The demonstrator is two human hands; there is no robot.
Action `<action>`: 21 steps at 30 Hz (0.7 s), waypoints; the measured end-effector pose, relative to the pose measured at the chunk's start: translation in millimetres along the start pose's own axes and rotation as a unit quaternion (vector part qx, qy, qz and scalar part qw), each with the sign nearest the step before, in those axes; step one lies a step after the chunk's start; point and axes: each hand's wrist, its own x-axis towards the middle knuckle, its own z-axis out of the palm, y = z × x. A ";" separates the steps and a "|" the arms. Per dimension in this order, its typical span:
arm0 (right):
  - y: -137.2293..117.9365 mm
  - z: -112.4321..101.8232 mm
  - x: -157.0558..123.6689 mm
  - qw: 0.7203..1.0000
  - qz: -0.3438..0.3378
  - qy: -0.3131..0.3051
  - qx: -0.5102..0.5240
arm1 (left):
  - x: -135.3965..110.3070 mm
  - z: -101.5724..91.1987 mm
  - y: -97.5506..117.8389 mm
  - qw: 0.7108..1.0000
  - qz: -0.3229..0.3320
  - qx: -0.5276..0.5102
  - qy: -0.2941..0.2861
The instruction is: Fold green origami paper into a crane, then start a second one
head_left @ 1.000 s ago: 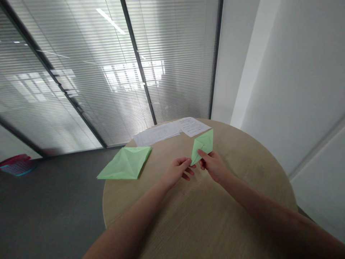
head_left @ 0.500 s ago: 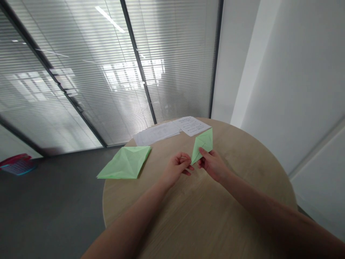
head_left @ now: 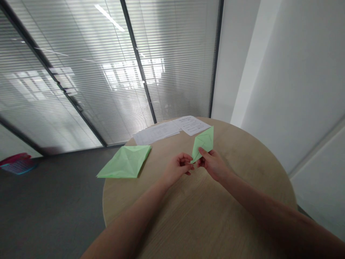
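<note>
A small folded piece of green paper [head_left: 204, 139] is held up over the table, with creases and layered flaps on the side facing me. My right hand [head_left: 214, 163] pinches its lower right edge, thumb on the front and fingers behind. At the paper's lower left tip, the curled fingers of my left hand [head_left: 179, 167] close on the corner. To the left, a larger sheet of green paper [head_left: 125, 163] with fold lines lies at the table edge, one corner sticking out past it.
White printed sheets [head_left: 159, 132] lie along the far side of the round wooden table [head_left: 188, 216]. Beyond stands a glass partition with blinds [head_left: 178, 79]. A white wall [head_left: 302, 90] is close on the right. A pink and blue basket [head_left: 17, 163] rests on the floor at left.
The folded paper has shifted very slightly up and right, and my left fingers have moved a little at its lower tip. Both hands keep nearly the same place.
</note>
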 end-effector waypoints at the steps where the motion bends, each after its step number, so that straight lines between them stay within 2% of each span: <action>1: 0.0 0.1 0.0 1.000 -0.001 -0.003 0.003 | 0.2 0.3 -0.8 1.000 0.001 0.001 0.001; 12: -0.9 -0.4 0.6 0.999 0.015 0.016 0.035 | -0.7 -0.6 2.6 1.000 0.026 0.005 0.008; 16: -0.9 0.2 0.1 1.000 0.011 0.004 0.027 | -1.1 0.5 2.0 0.998 0.036 0.035 0.026; 21: -2.1 0.3 -0.6 1.000 0.008 -0.022 0.005 | -2.1 1.3 4.6 0.999 0.020 0.016 0.036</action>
